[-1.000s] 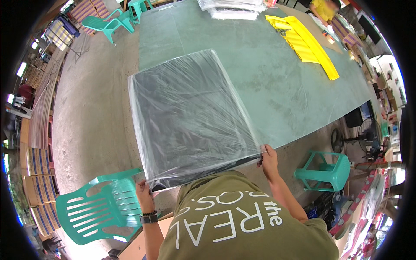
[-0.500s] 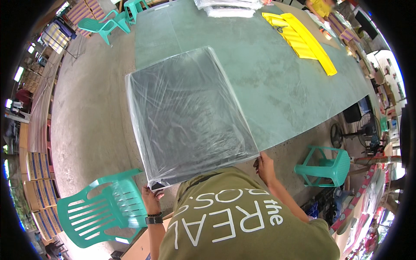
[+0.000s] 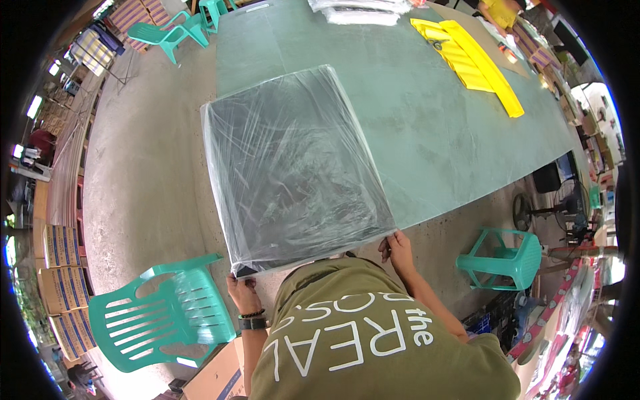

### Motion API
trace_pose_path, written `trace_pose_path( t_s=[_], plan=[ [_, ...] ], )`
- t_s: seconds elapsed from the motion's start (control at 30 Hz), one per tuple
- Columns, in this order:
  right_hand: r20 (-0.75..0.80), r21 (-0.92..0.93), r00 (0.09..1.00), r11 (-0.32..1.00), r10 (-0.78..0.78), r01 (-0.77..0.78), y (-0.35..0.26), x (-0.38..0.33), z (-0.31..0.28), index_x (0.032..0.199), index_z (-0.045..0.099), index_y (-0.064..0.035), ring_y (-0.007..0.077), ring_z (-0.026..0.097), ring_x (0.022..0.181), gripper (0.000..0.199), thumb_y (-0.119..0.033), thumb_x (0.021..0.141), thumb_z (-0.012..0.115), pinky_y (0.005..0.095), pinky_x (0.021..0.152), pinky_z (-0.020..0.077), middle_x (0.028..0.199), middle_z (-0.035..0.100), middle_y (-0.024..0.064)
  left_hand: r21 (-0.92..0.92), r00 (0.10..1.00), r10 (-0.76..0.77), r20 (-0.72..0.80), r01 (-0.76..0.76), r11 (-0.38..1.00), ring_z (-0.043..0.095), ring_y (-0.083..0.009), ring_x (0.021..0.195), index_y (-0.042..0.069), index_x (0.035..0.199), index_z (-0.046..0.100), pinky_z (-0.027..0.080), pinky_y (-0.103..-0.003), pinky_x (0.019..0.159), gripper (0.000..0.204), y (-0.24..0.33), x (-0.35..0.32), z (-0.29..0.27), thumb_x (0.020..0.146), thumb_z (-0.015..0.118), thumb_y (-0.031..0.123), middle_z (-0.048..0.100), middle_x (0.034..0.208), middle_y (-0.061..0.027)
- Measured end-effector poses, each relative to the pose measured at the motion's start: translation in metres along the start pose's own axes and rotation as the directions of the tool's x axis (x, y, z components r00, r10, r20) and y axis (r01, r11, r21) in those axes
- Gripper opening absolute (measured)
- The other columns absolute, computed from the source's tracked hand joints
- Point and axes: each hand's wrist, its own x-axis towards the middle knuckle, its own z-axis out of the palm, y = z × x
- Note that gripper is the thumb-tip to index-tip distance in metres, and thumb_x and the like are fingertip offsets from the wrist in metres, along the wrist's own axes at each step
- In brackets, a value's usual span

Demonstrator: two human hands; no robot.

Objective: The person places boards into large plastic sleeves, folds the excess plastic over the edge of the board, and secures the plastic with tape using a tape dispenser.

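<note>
A large flat black panel wrapped in clear plastic film [image 3: 293, 167] lies on the green table [image 3: 427, 127], its near edge overhanging toward me. My left hand [image 3: 241, 290] pinches the near left corner of the plastic wrap. My right hand [image 3: 398, 248] grips the near right corner of the same wrap. My olive shirt with white lettering fills the lower middle of the view and hides the panel's near edge between my hands.
A turquoise plastic chair [image 3: 160, 320] stands at my left, a turquoise stool [image 3: 503, 257] at my right. Yellow sheets [image 3: 473, 60] lie on the far right of the table, a plastic-wrapped stack [image 3: 360, 10] at its far end. Cardboard boxes [image 3: 60, 267] line the left.
The wrapped panel has slid a little toward me and to the right, with both hands staying on its near corners.
</note>
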Motion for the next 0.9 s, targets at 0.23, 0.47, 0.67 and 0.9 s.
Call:
trace_pose_path(
  t_s=[0.23, 0.47, 0.67, 0.9],
  plan=[
    [0.123, -0.417, 0.972, 0.899, 0.202, -0.134, -0.010, -0.006, -0.035, 0.081, 0.054, -0.0010, 0.0127, 0.051, 0.046, 0.015, -0.014, 0.083, 0.047, 0.0252, 0.045, 0.0422, 0.063, 0.057, 0.0080, 0.552, 0.978, -0.207, -0.002, 0.174, 0.815, 0.052, -0.0097, 0.061, 0.002, 0.095, 0.050, 0.039, -0.021, 0.048, 0.020, 0.021, 0.010, -0.051, 0.075, 0.046, 0.004, 0.058, 0.080, -0.0070],
    [0.008, -0.628, 0.803, 0.622, -0.596, 0.468, -0.068, 0.007, -0.029, 0.098, 0.054, -0.0049, 0.0224, 0.052, 0.087, 0.029, -0.013, 0.071, 0.060, 0.0329, 0.072, 0.0438, 0.099, 0.054, 0.0121, 0.672, 0.653, 0.676, 0.341, -0.672, 0.311, 0.038, -0.0302, 0.112, 0.003, 0.118, 0.042, 0.032, -0.039, 0.092, 0.058, 0.040, -0.012, 0.044, 0.066, 0.066, 0.012, 0.043, 0.118, -0.0152],
    [0.611, -0.506, 0.480, 0.156, -0.629, 0.848, -0.056, 0.010, 0.032, 0.085, 0.057, -0.0088, 0.0228, 0.048, 0.088, 0.024, -0.015, 0.064, 0.066, 0.0353, 0.079, 0.0343, 0.088, 0.052, 0.0053, 0.362, 0.346, 0.262, 0.901, -0.932, -0.014, 0.042, -0.0276, 0.109, 0.008, 0.108, 0.053, 0.033, -0.040, 0.091, 0.049, 0.009, -0.052, 0.117, 0.063, 0.069, 0.016, 0.046, 0.119, -0.0101],
    [0.616, -0.460, 0.461, 0.183, -0.638, 0.869, -0.027, 0.005, 0.027, 0.072, 0.056, -0.0093, 0.0220, 0.046, 0.079, 0.011, -0.009, 0.062, 0.060, 0.0354, 0.075, 0.0345, 0.076, 0.047, 0.0037, 0.273, 0.282, 0.411, 0.867, -0.959, 0.080, 0.054, -0.0245, 0.086, 0.005, 0.087, 0.062, 0.044, -0.034, 0.074, 0.023, -0.027, -0.053, 0.107, 0.064, 0.065, 0.005, 0.060, 0.093, -0.0066]
  ],
)
